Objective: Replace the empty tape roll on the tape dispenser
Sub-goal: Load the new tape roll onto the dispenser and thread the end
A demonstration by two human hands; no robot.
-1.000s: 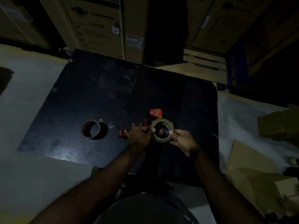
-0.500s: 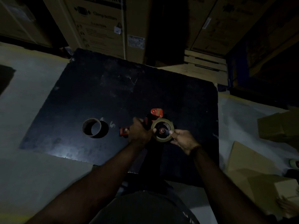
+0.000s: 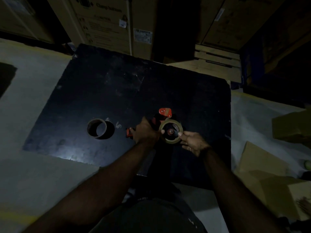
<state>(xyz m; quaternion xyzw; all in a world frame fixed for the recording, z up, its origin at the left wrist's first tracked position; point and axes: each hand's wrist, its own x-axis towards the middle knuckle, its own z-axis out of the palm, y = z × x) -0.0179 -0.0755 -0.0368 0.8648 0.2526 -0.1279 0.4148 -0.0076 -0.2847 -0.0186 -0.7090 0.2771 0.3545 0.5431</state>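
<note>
Black board (image 3: 104, 91) on pale floor; empty cardboard core (image 3: 97, 128) lying on it, left.

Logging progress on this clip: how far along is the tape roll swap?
Done: the empty brown cardboard core lies apart on the black board. In hand: left hand steadies the red tape dispenser; right hand holds the tan tape roll around its hub. Left: threading the tape.

The dispenser (image 3: 164, 115) handle is mostly covered by the left hand (image 3: 145, 132); only its red end shows. Part of the tape roll (image 3: 170, 132) rim is hidden under the right hand (image 3: 193, 142) fingers. Print on the boxes (image 3: 107, 17) is blurred and cannot be read. The boxes are cut off at the top edge, and both forearms at the bottom edge
</note>
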